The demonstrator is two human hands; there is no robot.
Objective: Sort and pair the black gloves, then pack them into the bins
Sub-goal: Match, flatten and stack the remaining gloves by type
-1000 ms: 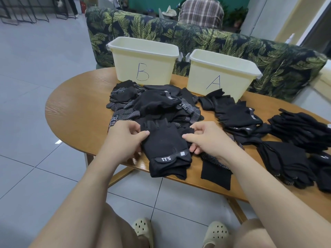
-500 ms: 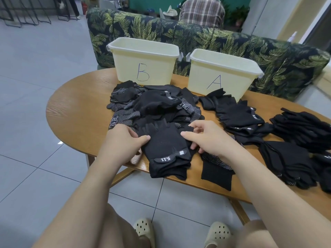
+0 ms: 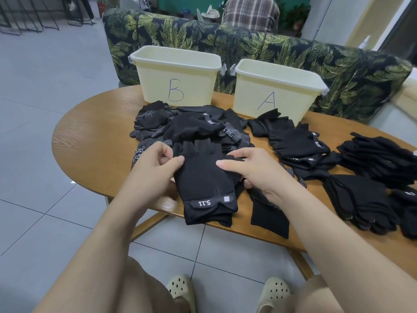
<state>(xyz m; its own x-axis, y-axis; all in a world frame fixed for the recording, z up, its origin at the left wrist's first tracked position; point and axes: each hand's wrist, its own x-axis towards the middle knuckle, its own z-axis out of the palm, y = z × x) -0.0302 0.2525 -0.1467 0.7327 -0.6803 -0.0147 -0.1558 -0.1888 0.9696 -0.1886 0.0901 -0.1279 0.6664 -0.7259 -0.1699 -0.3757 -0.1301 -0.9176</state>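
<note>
A black fabric glove with a white "5.11" wrist strap (image 3: 204, 177) lies at the near edge of the oval wooden table (image 3: 90, 141), its cuff overhanging the rim; it seems to sit on a matching glove, so a pair is probably being squared up. The left hand (image 3: 153, 168) pinches its left side, thumb on top. The right hand (image 3: 250, 170) holds its right side, thumb laid on top and fingers curled beneath the edge.

Just beyond this glove sits a jumbled heap of black and dotted gloves (image 3: 189, 129), unsorted. To the glove's right lie a flat dotted-palm glove (image 3: 268, 213) and several neater stacks of black gloves (image 3: 361, 177).

Beyond the heap stand two pale yellow plastic bins, one marked B (image 3: 176, 75) and one marked A (image 3: 277, 89). Their insides are hidden, so I cannot tell whether anything is packed. I judge sorting well underway, packing mostly ahead.
</note>
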